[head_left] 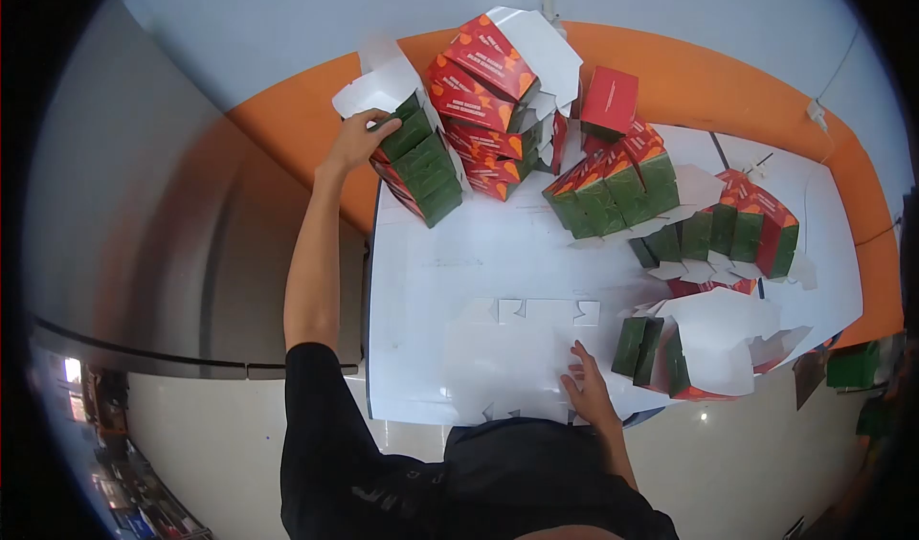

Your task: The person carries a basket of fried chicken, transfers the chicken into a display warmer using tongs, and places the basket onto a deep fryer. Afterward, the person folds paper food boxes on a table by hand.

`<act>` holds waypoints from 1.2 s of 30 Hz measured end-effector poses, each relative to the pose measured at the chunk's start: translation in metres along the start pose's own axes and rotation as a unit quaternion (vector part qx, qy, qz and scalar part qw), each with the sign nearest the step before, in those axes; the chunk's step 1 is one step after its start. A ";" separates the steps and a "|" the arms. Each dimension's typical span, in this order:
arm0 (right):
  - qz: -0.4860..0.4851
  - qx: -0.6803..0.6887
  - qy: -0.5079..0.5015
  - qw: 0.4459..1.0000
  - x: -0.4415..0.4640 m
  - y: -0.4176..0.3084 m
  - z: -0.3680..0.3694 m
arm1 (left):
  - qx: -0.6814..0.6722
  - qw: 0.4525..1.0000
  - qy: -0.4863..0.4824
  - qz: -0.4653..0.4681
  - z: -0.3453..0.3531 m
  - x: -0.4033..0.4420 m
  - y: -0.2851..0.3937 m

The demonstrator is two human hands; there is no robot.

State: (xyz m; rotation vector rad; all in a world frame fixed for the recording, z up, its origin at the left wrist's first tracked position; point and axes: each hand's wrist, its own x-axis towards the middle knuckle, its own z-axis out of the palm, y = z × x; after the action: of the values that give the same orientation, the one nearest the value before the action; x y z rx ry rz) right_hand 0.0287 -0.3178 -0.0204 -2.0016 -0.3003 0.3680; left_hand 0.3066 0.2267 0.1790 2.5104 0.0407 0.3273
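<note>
At the far left of the table, my left hand (362, 141) grips the top green-and-red carton (400, 126) of a leaning stack, its fingers over the green side. A white flap of that carton stands open behind the hand. A flat white carton blank (507, 363) with cut tabs lies in front of my body, its white face up. My right hand (590, 394) rests at the right edge of the blank, with its fingers apart and nothing in them. Whether its fingertips touch the blank I cannot tell.
Stacked red cartons (476, 100) lean at the back, beside a closed red carton (609, 101). More folded cartons stand in rows at the middle (617, 195) and right (737, 229). Nearer right are open cartons (713, 334). An orange panel (292, 109) borders the white table (412, 272).
</note>
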 end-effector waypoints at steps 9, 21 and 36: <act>0.024 -0.209 0.002 0.978 0.002 0.000 -0.009 | -0.008 0.977 0.193 0.089 0.027 -0.091 0.011; 0.028 -0.204 0.063 0.977 -0.008 0.029 0.014 | 0.090 0.975 -0.068 -0.193 0.252 -0.423 0.019; 0.052 0.094 0.198 0.974 0.034 0.042 0.018 | -0.183 0.919 0.134 -0.324 0.192 -0.419 0.026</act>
State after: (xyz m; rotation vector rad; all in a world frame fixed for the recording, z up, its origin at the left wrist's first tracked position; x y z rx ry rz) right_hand 0.0556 -0.3085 -0.0703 -1.8571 0.0897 0.0529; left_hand -0.0542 0.0539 -0.0511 1.9284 0.8220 0.3540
